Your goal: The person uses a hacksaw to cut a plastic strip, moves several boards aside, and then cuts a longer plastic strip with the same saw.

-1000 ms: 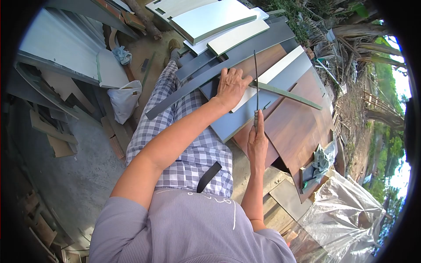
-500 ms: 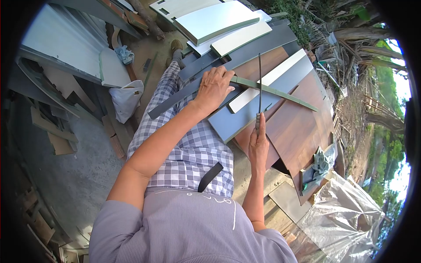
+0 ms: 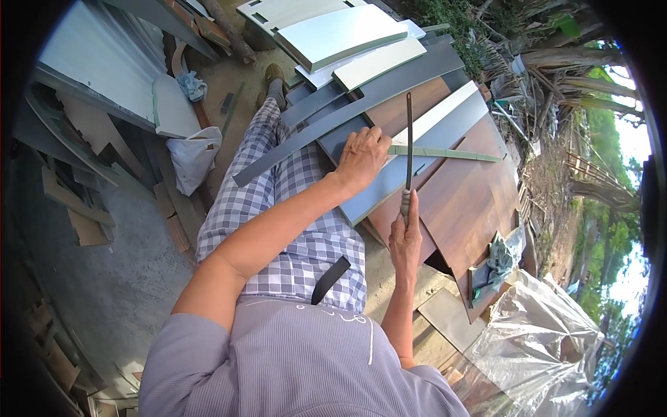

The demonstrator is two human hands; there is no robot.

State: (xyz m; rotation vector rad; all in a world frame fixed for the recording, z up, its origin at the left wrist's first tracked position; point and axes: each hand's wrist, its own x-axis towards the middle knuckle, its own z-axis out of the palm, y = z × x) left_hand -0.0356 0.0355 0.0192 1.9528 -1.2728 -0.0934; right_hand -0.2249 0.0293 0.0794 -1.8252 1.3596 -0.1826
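Observation:
My left hand (image 3: 364, 158) is closed on one end of a thin green bamboo strip (image 3: 451, 152), which extends to the right above the boards. In my right hand (image 3: 406, 229) is the wrapped handle of a long, thin dark blade (image 3: 409, 139), pointing away from me. The blade crosses the strip a little to the right of my left fingers; whether they touch is unclear. Beneath both lie a white strip board (image 3: 455, 108), a blue-grey panel (image 3: 379, 198) and brown wood-grain panels (image 3: 462, 198).
White boards (image 3: 340, 35) are stacked at the far side. A long dark board (image 3: 278, 149) lies across my leg. On the left are a white bag (image 3: 194, 158) and leaning panels (image 3: 104, 69). Clear plastic sheeting (image 3: 542, 340) lies at the lower right.
My left hand has moved right and slightly down with the strip, which now lies more level. The blade has tilted a little and shows more of its flat side.

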